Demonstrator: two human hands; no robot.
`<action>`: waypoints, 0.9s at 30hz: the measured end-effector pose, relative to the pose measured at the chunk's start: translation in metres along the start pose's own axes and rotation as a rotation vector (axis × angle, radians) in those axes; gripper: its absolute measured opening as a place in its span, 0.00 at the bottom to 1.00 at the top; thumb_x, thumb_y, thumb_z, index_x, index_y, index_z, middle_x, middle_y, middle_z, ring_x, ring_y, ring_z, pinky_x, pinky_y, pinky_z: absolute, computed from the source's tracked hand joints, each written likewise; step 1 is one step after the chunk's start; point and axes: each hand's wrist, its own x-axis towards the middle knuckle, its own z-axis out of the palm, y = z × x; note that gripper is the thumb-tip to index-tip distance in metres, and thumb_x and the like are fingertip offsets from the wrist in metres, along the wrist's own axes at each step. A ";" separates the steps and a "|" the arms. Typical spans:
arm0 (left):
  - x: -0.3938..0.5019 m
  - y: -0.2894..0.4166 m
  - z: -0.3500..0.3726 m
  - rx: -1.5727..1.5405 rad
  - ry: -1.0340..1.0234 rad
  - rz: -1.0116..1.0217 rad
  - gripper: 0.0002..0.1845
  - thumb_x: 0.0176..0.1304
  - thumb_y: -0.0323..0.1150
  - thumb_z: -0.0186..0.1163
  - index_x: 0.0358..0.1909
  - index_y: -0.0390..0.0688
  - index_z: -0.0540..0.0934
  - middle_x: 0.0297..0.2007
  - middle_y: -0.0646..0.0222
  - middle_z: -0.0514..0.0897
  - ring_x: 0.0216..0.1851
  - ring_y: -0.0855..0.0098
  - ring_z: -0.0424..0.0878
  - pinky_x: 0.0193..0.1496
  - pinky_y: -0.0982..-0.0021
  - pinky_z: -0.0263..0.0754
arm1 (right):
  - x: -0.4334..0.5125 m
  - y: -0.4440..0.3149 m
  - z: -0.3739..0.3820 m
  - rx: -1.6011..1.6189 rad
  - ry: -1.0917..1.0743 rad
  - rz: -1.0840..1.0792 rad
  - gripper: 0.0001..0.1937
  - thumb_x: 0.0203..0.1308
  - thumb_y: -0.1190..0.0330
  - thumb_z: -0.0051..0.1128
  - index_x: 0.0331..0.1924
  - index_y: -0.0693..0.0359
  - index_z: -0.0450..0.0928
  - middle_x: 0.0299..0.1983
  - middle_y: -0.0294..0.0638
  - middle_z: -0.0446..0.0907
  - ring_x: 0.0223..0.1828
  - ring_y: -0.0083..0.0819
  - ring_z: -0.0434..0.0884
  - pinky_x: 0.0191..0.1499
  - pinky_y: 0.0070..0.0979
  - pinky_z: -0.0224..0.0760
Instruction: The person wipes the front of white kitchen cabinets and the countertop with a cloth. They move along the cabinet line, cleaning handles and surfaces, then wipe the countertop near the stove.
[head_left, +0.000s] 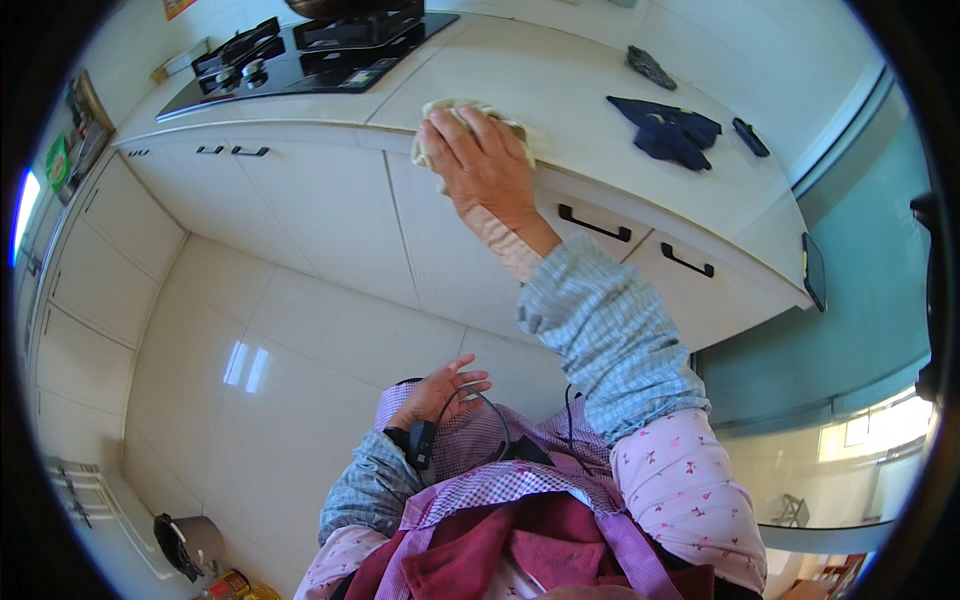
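My right hand (487, 161) presses a cream cloth (525, 142) against the front edge of the white countertop (570, 142), just right of the gas hob. The cloth is bunched under the palm and wraps over the edge. Low in front of my checked apron (480, 442), my left hand (442, 394) hangs with its fingers apart and holds nothing. A black cable passes in front of it, and a small black device (421, 444) sits at that wrist. To the right on the counter lie a dark blue cloth (667, 129), a grey scouring pad (650, 67) and a small black object (750, 137).
A black gas hob (322, 71) with a pan (337, 6) stands at the upper left. Cabinet doors and drawers with black handles (594, 223) run below the counter. A glass door (862, 225) is at the right. A bin (199, 538) and bottles stand at the lower left.
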 end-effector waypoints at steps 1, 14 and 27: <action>0.000 0.000 0.002 0.006 0.008 0.000 0.32 0.73 0.48 0.52 0.72 0.47 0.58 0.60 0.56 0.74 0.62 0.57 0.74 0.62 0.54 0.72 | -0.011 0.011 -0.014 -0.013 -0.025 0.011 0.21 0.58 0.68 0.55 0.58 0.54 0.76 0.60 0.35 0.74 0.61 0.37 0.71 0.64 0.39 0.64; 0.015 -0.007 0.024 0.112 0.087 0.015 0.30 0.74 0.47 0.52 0.70 0.42 0.60 0.57 0.55 0.76 0.60 0.57 0.75 0.59 0.58 0.76 | -0.192 0.177 -0.216 -0.389 -0.149 0.261 0.31 0.56 0.76 0.56 0.67 0.52 0.66 0.67 0.39 0.68 0.72 0.43 0.62 0.74 0.45 0.51; 0.010 -0.013 0.016 0.099 0.087 0.071 0.26 0.74 0.45 0.52 0.68 0.43 0.64 0.56 0.59 0.79 0.61 0.59 0.76 0.59 0.60 0.76 | -0.237 0.212 -0.269 -0.471 -0.157 0.593 0.36 0.54 0.79 0.58 0.70 0.59 0.62 0.72 0.45 0.61 0.74 0.50 0.56 0.76 0.43 0.47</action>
